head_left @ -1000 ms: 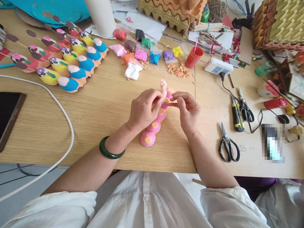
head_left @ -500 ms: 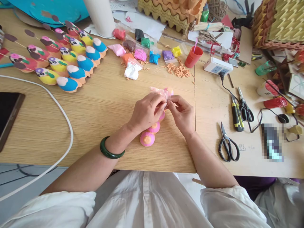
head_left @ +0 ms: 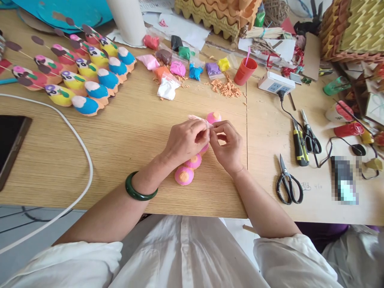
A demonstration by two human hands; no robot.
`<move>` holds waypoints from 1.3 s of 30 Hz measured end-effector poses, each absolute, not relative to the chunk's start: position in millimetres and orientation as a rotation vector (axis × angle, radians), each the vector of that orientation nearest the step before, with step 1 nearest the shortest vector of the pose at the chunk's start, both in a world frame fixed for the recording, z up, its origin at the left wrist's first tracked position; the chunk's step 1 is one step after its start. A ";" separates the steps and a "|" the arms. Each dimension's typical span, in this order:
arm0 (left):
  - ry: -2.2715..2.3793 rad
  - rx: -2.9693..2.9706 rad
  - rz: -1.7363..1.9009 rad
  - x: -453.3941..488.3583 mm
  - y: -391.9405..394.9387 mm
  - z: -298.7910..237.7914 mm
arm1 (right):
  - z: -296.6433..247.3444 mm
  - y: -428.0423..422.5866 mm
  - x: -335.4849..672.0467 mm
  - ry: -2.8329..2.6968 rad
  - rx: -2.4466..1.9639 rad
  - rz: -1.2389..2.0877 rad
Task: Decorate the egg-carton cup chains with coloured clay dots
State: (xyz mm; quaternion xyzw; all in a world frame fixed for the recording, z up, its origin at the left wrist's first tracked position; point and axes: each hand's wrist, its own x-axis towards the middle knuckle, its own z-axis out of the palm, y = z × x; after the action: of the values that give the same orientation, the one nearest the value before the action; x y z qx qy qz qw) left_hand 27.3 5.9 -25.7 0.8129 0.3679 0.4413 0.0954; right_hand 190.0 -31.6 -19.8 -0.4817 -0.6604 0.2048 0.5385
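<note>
My left hand (head_left: 188,140) and my right hand (head_left: 227,145) meet fingertip to fingertip above a diagonal row of pink egg-shaped pieces (head_left: 184,176) with peach tops. Between them is a small plastic bag (head_left: 195,117) of pale pink clay, mostly hidden by the fingers. My left thumb and fingers pinch the bag, and my right thumb and forefinger are pinched at its edge. The middle of the pink row lies hidden under my hands. A dark green bangle (head_left: 140,187) circles my left wrist.
Painted eggs in a carton (head_left: 105,105) stand at the left. Bags of coloured clay (head_left: 167,89), wood shavings (head_left: 226,87) and a red cup (head_left: 245,72) lie ahead. Scissors (head_left: 288,180), a cutter (head_left: 300,146) and a power strip (head_left: 276,85) sit at the right; a white cable (head_left: 81,148) curves at left.
My hands have shifted slightly and the bag shows less above my left fingers. The pink egg at the far end of the row is now more visible.
</note>
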 end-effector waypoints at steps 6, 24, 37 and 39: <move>1.032 2.396 1.442 30.5 1.9 -25.2 | -20.9 -28.6 195.4 -1.437 -1.235 0.490; 1.087 2.434 1.572 25.9 3.6 -16.6 | -17.6 -27.1 200.4 -1.521 -1.240 0.409; 0.937 1.424 1.255 28.3 7.8 -12.3 | -25.1 -20.9 200.7 -1.254 -1.105 1.021; 0.921 1.290 1.221 32.1 6.7 -13.7 | -24.2 -22.4 200.9 -1.291 -1.103 0.921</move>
State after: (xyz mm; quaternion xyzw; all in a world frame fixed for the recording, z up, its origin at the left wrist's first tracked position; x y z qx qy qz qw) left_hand 32.1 6.7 -13.7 0.5428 0.3873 0.5138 0.5398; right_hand 200.9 -22.4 -24.2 -0.4697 -0.5496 0.3922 0.5687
